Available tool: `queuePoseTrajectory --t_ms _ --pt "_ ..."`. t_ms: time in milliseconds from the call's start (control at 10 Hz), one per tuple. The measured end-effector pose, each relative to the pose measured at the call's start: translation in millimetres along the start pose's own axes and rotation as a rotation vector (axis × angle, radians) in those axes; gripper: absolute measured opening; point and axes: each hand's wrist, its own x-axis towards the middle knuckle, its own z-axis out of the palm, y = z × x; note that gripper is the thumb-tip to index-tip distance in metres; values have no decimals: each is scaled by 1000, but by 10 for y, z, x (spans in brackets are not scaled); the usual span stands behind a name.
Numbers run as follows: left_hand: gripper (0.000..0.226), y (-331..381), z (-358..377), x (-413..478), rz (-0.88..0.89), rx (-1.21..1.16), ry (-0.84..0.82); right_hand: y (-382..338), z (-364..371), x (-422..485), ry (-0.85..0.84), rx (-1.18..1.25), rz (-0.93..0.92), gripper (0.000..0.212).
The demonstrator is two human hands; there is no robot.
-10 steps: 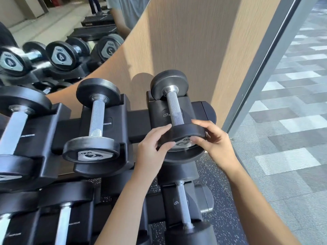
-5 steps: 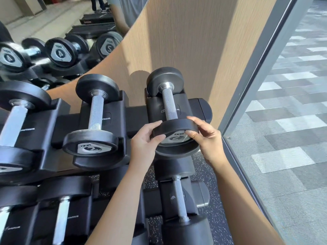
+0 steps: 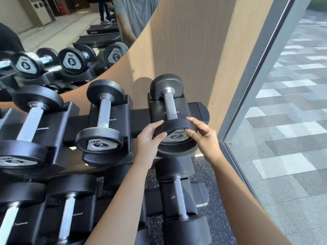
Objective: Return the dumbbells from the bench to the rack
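I am gripping the near head of the dumbbell (image 3: 174, 133) with my left hand (image 3: 150, 138) at nine o'clock and right hand (image 3: 203, 135) at three, seating it in the rack (image 3: 198, 112) cradle; next I should be letting go cleanly.
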Motion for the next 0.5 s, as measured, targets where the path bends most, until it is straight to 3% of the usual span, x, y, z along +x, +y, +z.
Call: queuePoseTrajectory --t_ms 100,300,500 --pt "46 39 15 -56 2 46 -19 15 -19 -55 2 -84 1 45" --pt "56 50 25 -358 80 454 -3 -35 -66 -263 64 -162 -18 37" --pt "43 185 39 -779 243 862 39 -98 -98 -610 55 -590 -237 37"
